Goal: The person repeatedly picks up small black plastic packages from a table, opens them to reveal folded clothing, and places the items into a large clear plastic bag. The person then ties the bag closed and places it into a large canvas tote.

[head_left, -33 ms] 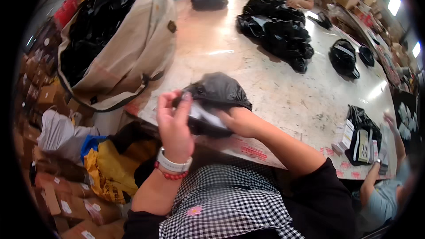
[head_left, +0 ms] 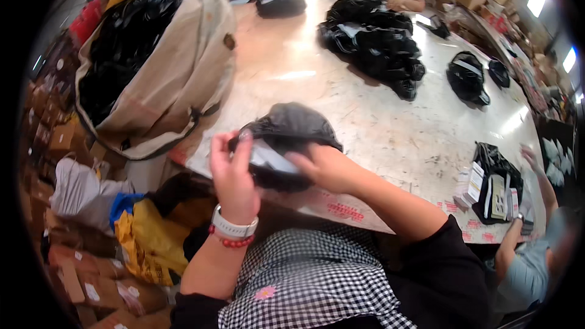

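My left hand (head_left: 233, 173) grips the left edge of a dark grey cap-like fabric item (head_left: 289, 127) held just above the near edge of the pale table (head_left: 317, 79). A white card or insert (head_left: 268, 157) shows inside the item. My right hand (head_left: 326, 167) is pushed into the item from the right, its fingers against the white insert. A white watch and a red bead bracelet sit on my left wrist.
A big beige sack (head_left: 177, 67) full of black items stands at the table's left. A heap of black items (head_left: 375, 39) lies mid-table, with others (head_left: 466, 76) to the right. Another person's arm (head_left: 530, 219) works by a black bag with white cards (head_left: 496, 186). Cardboard boxes (head_left: 79, 274) crowd the floor.
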Available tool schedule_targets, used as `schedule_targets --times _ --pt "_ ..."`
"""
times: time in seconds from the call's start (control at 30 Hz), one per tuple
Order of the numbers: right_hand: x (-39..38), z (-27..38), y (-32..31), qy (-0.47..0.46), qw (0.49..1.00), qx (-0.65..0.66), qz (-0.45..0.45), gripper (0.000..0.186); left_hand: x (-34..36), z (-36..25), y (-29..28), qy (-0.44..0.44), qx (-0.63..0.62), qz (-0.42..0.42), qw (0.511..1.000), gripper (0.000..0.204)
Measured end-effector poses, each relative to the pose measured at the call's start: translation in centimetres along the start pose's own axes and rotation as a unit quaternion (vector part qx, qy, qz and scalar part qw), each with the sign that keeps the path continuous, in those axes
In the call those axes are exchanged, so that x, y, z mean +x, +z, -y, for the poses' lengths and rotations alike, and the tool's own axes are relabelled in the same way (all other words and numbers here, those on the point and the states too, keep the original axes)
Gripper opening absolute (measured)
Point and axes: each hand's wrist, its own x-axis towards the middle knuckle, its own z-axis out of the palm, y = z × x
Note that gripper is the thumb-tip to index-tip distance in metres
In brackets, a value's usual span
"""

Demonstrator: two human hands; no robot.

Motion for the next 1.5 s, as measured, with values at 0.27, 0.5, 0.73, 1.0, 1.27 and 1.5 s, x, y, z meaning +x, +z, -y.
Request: schedule_targets --times 0.27,0.5,0.73,1.0,1.27,1.5 --pt "-3.6 0.9 -3.7 -0.318 0.863 -0.171 -0.355 0.057 -0.2 -0.4 0.4 -0.071 0.062 0.309 0.946 0.019" --pt "-6.0 -7.7 -14.1 -0.121 0.869 0.284 -0.388 0.022 1.9 2.5 -3.0 0.014 0.178 0.158 0.971 0.021" --pt "-16.5 -23.6 -34.3 -0.004 0.498 0.427 -0.755 0.024 2.2 6.2 -7.2 0.069 0.392 0.146 0.906 0.01" --pt "-9.7 -32.1 -34.9 0.23 0.659 -0.03 -0.716 0.058 1.7 7.3 -5.1 0.175 0.521 0.148 0.822 0.009" --pt "9.4 -14.7 -25.9 -0.155 0.72 -0.436 -0.517 0.043 1.8 7.5 -5.0 0.19 0.532 0.123 0.816 0.009" --pt "10.7 -5.7 -27.2 -0.238 0.819 -0.115 -0.51 0.018 1.7 7.7 -5.5 0.219 0.53 0.109 0.812 0.012"
